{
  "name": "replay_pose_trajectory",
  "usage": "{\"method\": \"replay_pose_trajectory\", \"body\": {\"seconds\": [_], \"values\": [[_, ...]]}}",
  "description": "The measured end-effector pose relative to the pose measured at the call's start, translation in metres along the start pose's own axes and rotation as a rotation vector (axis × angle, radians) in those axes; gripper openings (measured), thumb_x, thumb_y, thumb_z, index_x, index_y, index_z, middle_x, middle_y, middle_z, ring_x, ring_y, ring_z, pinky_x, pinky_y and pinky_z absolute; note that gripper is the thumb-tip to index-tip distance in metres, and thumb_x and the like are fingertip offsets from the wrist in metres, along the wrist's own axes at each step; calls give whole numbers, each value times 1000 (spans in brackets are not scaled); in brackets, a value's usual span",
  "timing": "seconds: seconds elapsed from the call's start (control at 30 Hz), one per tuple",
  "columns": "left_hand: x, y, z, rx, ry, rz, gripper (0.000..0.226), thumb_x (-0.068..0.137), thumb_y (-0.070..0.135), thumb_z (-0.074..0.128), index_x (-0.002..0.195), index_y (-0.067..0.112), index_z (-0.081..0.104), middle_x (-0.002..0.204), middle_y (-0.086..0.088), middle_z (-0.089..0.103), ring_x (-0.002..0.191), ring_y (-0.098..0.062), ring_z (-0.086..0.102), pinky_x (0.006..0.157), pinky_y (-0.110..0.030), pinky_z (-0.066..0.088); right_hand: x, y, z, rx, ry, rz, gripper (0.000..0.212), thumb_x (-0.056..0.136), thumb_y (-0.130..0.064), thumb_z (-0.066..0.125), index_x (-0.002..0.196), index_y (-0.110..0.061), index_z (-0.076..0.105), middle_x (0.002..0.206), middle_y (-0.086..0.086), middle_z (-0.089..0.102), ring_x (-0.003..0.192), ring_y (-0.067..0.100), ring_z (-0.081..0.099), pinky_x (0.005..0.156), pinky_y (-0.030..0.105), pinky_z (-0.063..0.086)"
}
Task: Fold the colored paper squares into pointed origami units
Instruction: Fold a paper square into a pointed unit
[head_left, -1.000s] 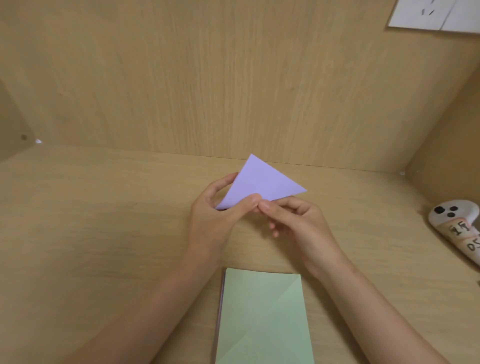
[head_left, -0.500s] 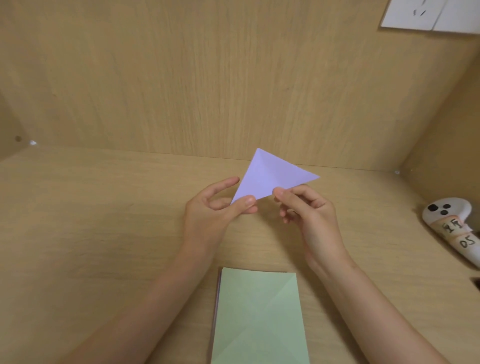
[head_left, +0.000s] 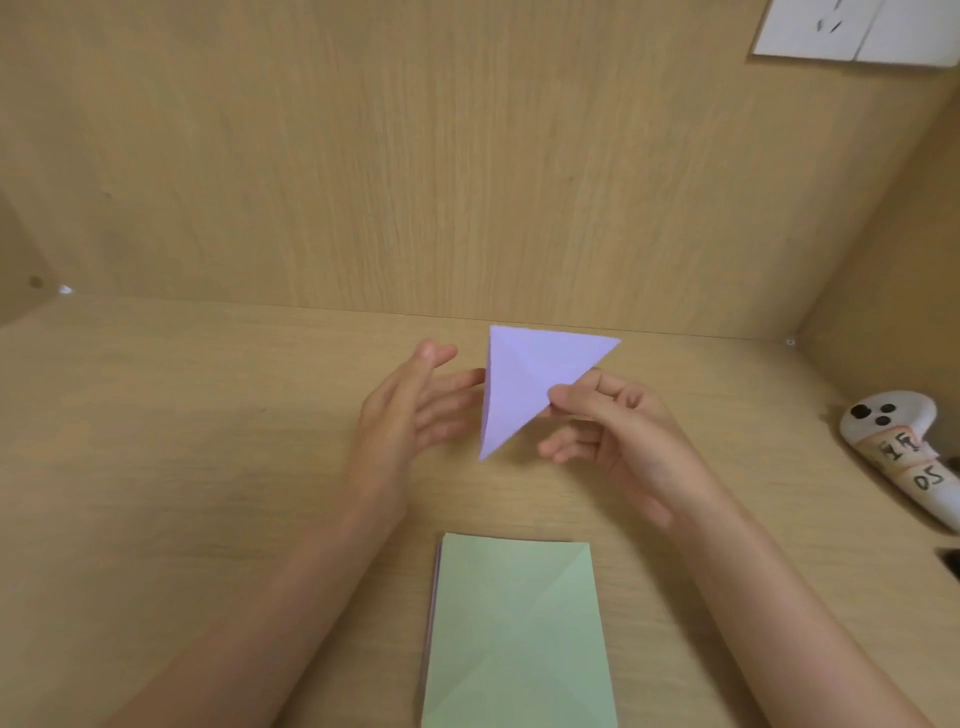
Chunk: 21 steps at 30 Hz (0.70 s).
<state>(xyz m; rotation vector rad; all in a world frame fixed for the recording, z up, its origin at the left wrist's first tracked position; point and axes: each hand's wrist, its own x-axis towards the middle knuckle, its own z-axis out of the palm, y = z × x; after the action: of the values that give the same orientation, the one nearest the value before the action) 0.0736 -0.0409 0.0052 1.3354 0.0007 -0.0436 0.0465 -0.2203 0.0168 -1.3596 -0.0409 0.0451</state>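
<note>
Behind everything, a tall back panel (head_left: 415, 156) of pale wood grain, flanked by side panels of the same wood. Below it, a matching desk (head_left: 156, 467) across the whole lower half of the view.

On the near middle of the desk, a stack of paper squares (head_left: 514, 634), flat, topped by a light green sheet with faint diagonal creases. Thin purple and pink edges peeking out along the stack's left side.

Two bare forearms in from the bottom corners, converging beyond the stack. Left hand (head_left: 410, 415) relaxed and wide, fingers straight and slightly spread, holding nothing, palm turned toward the paper; one fingertip right at the paper's left edge, contact impossible to judge. Right hand (head_left: 623, 431) pinching a purple paper triangle (head_left: 524, 384) between thumb and forefinger at the middle of its long slanted edge, remaining fingers curled loosely beneath.

Purple paper triangle held up off the desk between the two hands, farther from the body than the green stack: one edge level along the top, one edge near vertical at the left, sharpest point aimed down. Faint crease across its upper part.

Near the right edge of the desk, a white handheld controller (head_left: 893, 452), lying on its side, with three black dots at its head and handwritten labels on its grip.

High in the right corner, a white wall socket plate (head_left: 857, 31), cut off by the frame.
</note>
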Motion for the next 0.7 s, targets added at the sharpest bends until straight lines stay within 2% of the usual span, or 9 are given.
{"method": "replay_pose_trajectory", "body": {"seconds": [0.07,0.1,0.23,0.37,0.47,0.53,0.63,0.7], "values": [[1,0,0,30,-62,-51,51,81,58,48,113,22,65,100,0,74,96,-15,70,87,-37,51,0,1,-1,-104,-21,7,13,84,-6,63,74,-6,56,77,13,71,49,19,64,50,22,50],[0,0,2,54,-88,-55,51,78,57,51,111,21,66,101,-1,74,97,-17,69,87,-37,50,0,2,-2,-147,-30,10,13,85,-5,64,74,-6,57,79,15,72,49,19,64,50,23,49],[-4,-4,3,151,-91,-15,16,85,18,67,100,14,70,91,-6,75,84,-18,69,80,-38,51,1,7,1,-244,-56,-9,9,83,-4,67,79,-4,59,74,14,71,45,19,61,49,24,47],[0,-7,0,140,-51,1,12,83,10,69,96,8,70,84,-7,75,73,-15,67,69,-32,55,4,10,5,-192,44,-138,17,84,3,65,96,-5,56,64,6,67,44,18,58,49,24,48],[1,-8,0,81,-22,-7,18,82,8,70,100,2,68,86,-10,74,72,-15,69,66,-25,59,3,10,4,-206,61,-284,20,89,7,55,104,-6,53,80,10,68,57,21,62,57,26,50],[3,-9,-1,55,-16,-17,21,82,9,70,102,2,67,91,-12,74,78,-18,70,70,-26,59,2,11,5,-328,17,-345,25,89,12,50,101,-7,60,87,6,68,67,21,62,65,26,50],[3,-10,-2,31,-41,-32,23,83,10,68,105,3,67,95,-13,74,85,-21,71,75,-28,59,1,15,5,-492,-42,-379,27,86,11,58,93,-12,70,99,1,67,78,21,62,72,30,50],[2,-10,-1,7,-75,-38,23,85,9,65,108,2,66,97,-14,74,81,-19,71,72,-25,59,2,16,5,-491,-17,-374,22,84,7,64,89,-13,72,100,-1,68,84,23,62,76,32,49]]}}
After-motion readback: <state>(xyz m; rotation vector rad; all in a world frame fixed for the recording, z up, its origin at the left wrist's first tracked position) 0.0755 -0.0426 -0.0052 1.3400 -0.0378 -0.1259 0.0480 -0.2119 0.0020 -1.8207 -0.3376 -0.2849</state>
